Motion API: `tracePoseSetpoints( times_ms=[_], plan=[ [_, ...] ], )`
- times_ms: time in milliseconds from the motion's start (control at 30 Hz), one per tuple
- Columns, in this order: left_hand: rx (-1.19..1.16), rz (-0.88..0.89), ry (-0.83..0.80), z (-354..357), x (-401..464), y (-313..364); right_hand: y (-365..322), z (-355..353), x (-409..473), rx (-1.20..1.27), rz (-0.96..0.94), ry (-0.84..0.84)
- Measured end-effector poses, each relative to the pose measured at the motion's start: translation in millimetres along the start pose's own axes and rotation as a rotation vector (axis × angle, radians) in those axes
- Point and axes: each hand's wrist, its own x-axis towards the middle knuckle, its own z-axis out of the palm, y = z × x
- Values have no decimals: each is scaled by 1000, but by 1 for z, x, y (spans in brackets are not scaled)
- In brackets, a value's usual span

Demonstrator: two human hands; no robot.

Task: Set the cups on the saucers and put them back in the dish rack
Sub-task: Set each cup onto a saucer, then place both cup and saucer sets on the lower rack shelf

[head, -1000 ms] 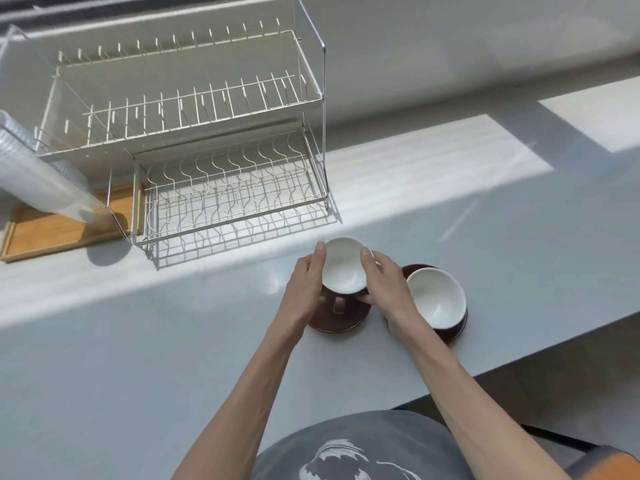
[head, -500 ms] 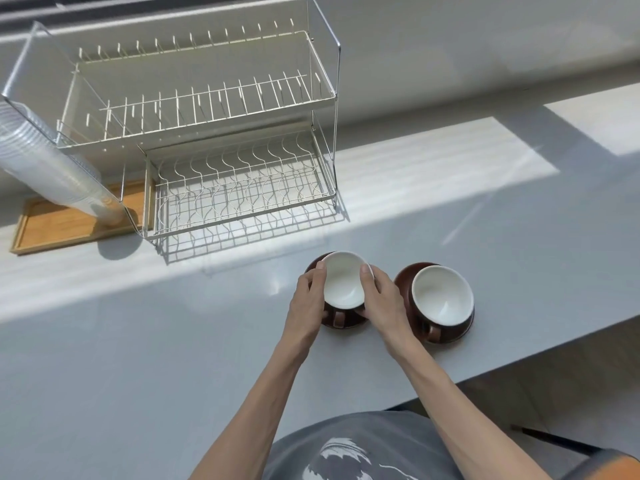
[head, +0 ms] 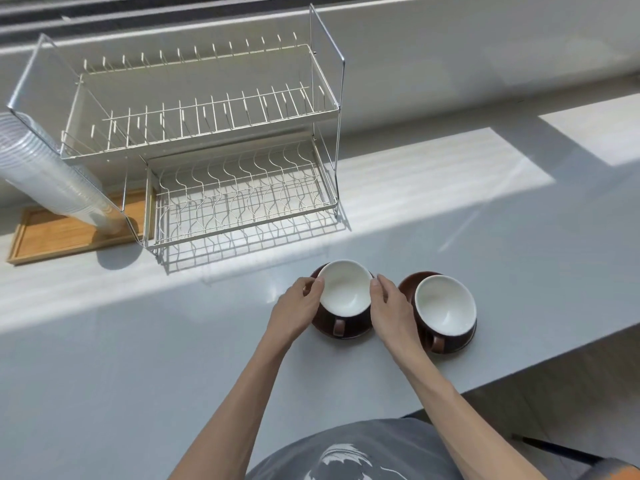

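Left cup sits on its saucer, at 6 o'clock from the dish rack and just in front of it. Left hand at the cup's 9 o'clock, right hand at its 3 o'clock. Grip: fingertips of both hands touch the cup's rim from opposite sides; whether they press or only rest there, can't tell. The fingers are half curled, neither hand closed round anything.

Right cup stands on its own saucer at 3 o'clock from the left pair, just beside it, untouched.

Both cups: round bowls, glossy white inside, dark brown outside, small brown loop handle pointing to 6 o'clock. Saucers are round, dark brown, smooth.

Dish rack: thin pale metal wire, two tiers, upper with straight prongs, lower with wavy dividers; both tiers hold nothing.

At 9 o'clock from the rack, a stack of clear ribbed plastic cups leans over a flat wooden tray.

Surface: smooth pale grey, matte, with bright sun bands and the rack's grid shadow. Pale wall runs behind it at 12 o'clock.
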Motion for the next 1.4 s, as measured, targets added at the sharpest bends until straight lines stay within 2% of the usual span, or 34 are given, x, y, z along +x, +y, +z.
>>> tracePoseSetpoints(
  times_ms=[67, 133, 400, 667, 833, 1200, 1400],
  plan=[
    [88, 12, 32, -8, 10, 2, 2, -2, -1, -67, -2, 66],
    [118, 24, 72, -12, 17, 4, 2, 0, 0, -38, 14, 62],
    [-96, -19, -41, -3, 26, 2, -1, 8, 0, 42, 135, 23],
    [-203, -39, -82, -12, 28, -4, -3, 9, 6, 88, 105, 7],
    [-279, -62, -46, -14, 21, -8, -9, 11, 16, 61, 69, -48],
    [-413, -84, 143, -24, 6, -13, -43, 19, 32, -3, -81, -209],
    [-425, -26, 193, -46, 7, 4, -70, 21, 48, -21, -135, -229]
  ],
)
